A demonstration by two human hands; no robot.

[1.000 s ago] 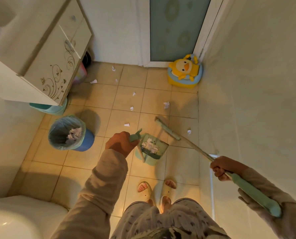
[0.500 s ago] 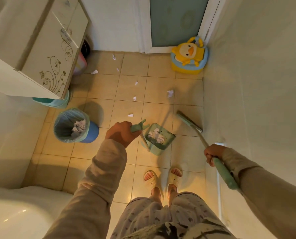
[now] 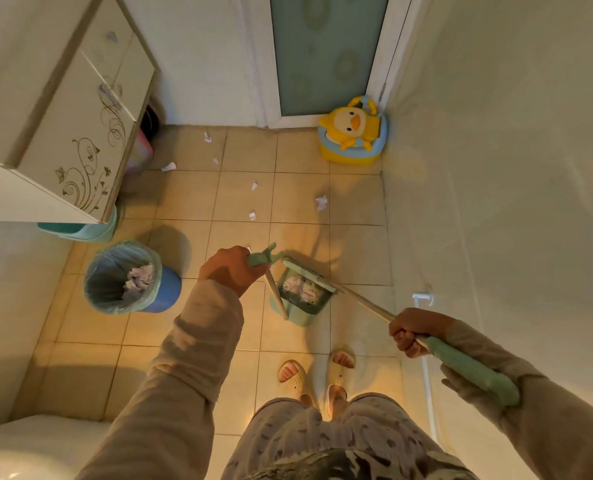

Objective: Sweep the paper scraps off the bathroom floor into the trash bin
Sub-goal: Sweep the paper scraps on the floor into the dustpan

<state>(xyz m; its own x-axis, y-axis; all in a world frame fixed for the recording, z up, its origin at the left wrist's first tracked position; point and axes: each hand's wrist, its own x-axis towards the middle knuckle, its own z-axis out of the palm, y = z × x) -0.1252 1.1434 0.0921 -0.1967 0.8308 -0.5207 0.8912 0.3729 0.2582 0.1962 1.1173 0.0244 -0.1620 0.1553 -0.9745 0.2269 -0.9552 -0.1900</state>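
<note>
My left hand [image 3: 231, 270] grips the green handle of a long-handled dustpan [image 3: 303, 297], which stands on the tiles in front of my feet with white scraps inside. My right hand [image 3: 414, 329] holds the broom [image 3: 367, 304] by its pale stick above the green grip; the broom head lies across the dustpan's far rim. A blue trash bin [image 3: 132, 278] with a clear liner and crumpled paper inside stands to the left. Several white paper scraps [image 3: 321, 202] lie scattered on the floor toward the door.
A white vanity cabinet [image 3: 80, 133] overhangs the left side, with a teal basin [image 3: 80, 230] beneath it. A yellow duck potty [image 3: 352, 135] sits in the far right corner by the frosted door [image 3: 322, 53]. The right wall [image 3: 496, 168] runs close by. My slippered feet [image 3: 317, 372] stand below the dustpan.
The broom head has swung left from the floor by the right wall to the dustpan's rim. My right hand has moved down and right. The dustpan stayed in place.
</note>
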